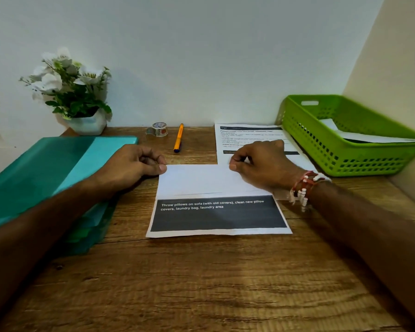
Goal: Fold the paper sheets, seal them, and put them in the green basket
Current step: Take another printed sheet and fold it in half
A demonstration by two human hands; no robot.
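Folded paper sheet pinched flat on the wood-grain counter.
The left hand pinches its far-left corner, the right hand its far edge; long axis runs left-right, dark printed band toward the person.

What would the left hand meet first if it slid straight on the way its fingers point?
Likely the right hand. The left hand pinches the far-left corner of the folded sheet, fingers pointing right along that edge; the right hand pinches the same edge opposite, with only paper between them.
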